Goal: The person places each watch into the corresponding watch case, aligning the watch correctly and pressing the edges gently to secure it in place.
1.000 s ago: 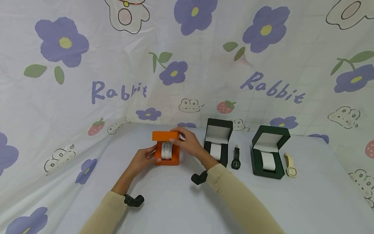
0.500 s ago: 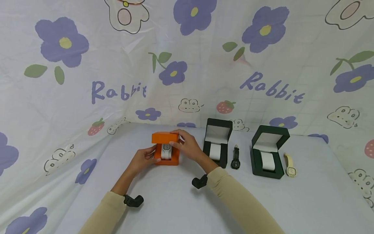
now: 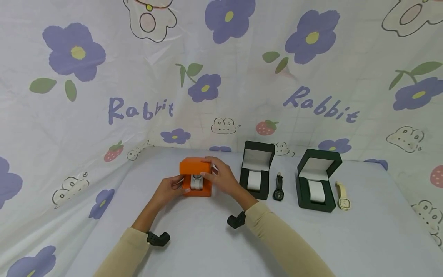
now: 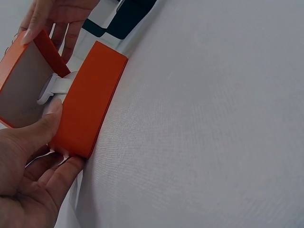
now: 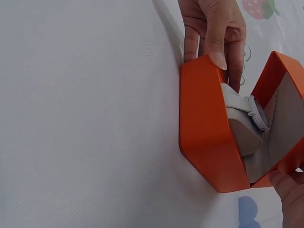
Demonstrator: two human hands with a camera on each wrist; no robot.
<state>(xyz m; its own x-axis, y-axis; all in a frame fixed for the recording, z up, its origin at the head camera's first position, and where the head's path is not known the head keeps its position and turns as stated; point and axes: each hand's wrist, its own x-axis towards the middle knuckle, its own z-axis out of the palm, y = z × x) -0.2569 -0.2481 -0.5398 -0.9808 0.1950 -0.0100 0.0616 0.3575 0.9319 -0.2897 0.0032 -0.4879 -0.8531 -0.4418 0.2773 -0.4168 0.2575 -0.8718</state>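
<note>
An orange watch box (image 4: 90,99) stands on the white cloth with its lid (image 3: 194,166) partly lowered. Strapped round a pale cushion inside is a white watch (image 5: 259,114), its upper part covered by the lid in the head view. My left hand (image 3: 169,190) grips the left side of the box's base, thumb over the rim and fingers outside. On the lid's right end, my right hand (image 3: 223,177) holds the edge between thumb and fingers.
To the right, a black watch box (image 3: 254,180) stands open with a white cushion in it, beside a black watch (image 3: 278,188). Farther right are an open dark green watch box (image 3: 316,190) and a pale gold watch (image 3: 343,198). A printed curtain (image 3: 138,77) hangs behind.
My right hand has tipped the orange lid forward and down, so more of its top shows and less of the white watch. The left hand has stayed on the base.
</note>
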